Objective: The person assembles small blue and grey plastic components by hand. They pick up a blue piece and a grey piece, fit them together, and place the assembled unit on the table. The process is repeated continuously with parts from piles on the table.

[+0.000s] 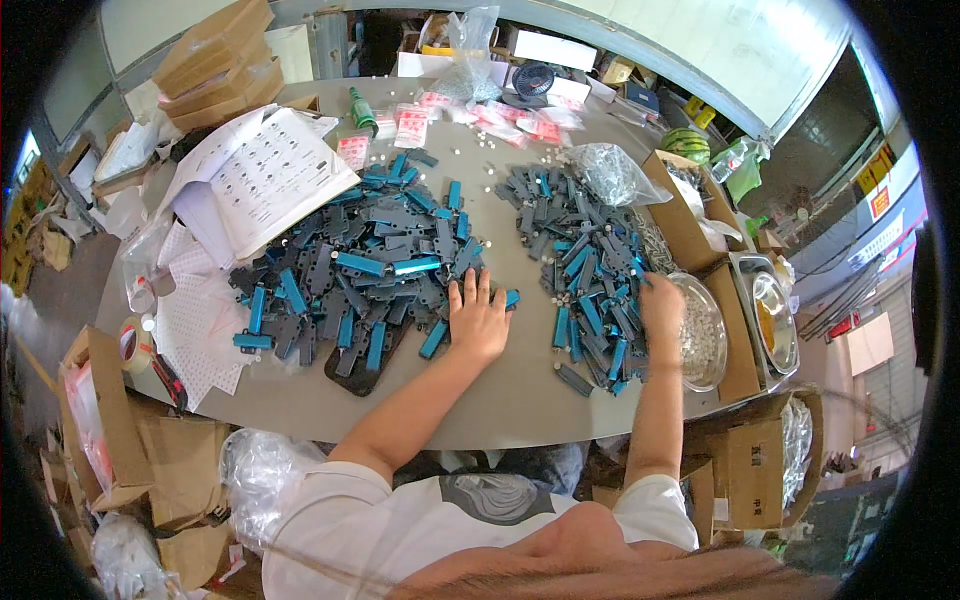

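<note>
My left hand [480, 325] lies palm down at the right edge of a big heap of dark grey and blue plastic parts [385, 225]. Its fingers are spread, and a blue-ended part [512, 299] shows beside them, partly under the hand. At the right side of a second, smaller heap of the same parts [590, 330], my right hand [662, 308] has its fingers curled together. A bit of blue shows by those fingertips, but what they hold is too small to make out. A round transparent bowl of small pale pieces [702, 335] stands just right of that hand.
Printed sheets [270, 180] overlap the left heap. Beyond lie red-and-white packets [412, 128], a green bottle [362, 112] and a small black fan [532, 80]. Cardboard boxes [690, 225] and a metal tray [788, 350] line the right edge; tape [135, 345] sits at left.
</note>
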{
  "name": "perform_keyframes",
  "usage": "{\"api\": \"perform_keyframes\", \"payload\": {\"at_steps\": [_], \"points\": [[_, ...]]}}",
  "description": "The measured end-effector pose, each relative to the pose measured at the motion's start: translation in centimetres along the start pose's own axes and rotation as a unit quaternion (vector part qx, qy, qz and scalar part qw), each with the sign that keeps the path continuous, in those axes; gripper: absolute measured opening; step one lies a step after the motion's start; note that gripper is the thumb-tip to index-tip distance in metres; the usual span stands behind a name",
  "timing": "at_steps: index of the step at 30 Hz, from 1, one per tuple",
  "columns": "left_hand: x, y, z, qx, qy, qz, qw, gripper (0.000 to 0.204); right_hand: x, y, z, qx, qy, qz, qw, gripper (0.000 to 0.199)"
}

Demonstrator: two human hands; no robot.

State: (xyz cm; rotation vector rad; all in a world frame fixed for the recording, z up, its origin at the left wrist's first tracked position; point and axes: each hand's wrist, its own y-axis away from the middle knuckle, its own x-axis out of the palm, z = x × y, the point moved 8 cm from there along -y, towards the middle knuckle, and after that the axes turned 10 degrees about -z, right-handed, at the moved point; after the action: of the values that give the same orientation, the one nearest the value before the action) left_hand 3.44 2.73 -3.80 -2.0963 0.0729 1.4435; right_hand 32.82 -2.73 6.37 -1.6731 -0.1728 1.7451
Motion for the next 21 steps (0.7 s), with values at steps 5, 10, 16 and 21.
{"api": "perform_keyframes", "payload": {"at_steps": [5, 10, 16, 21], "points": [[0.0, -0.3, -0.1, 0.014, -0.004, -0.009, 1.000, 0.045, 9.8, 0.1, 13.5, -0.208, -0.074, 0.116, 0.969, 0.012], [-0.2, -0.3, 0.0, 0.007, 0.006, -0.019, 1.000, 0.044, 13.3, 0.1, 16.8, -0.199, 0.054, 0.176, 0.962, 0.009], [-0.7, -0.7, 0.7, 0.001, -0.003, -0.042, 0.999, 0.043, 14.2, 0.1, 16.4, -0.236, 0.053, 0.155, 0.958, 0.016], [-0.4, -0.7, 0.9, -0.011, 0.001, -0.037, 0.999, 0.043, 13.1, -1.5, 18.8, -0.184, -0.214, 0.066, 0.957, 0.013]]}}
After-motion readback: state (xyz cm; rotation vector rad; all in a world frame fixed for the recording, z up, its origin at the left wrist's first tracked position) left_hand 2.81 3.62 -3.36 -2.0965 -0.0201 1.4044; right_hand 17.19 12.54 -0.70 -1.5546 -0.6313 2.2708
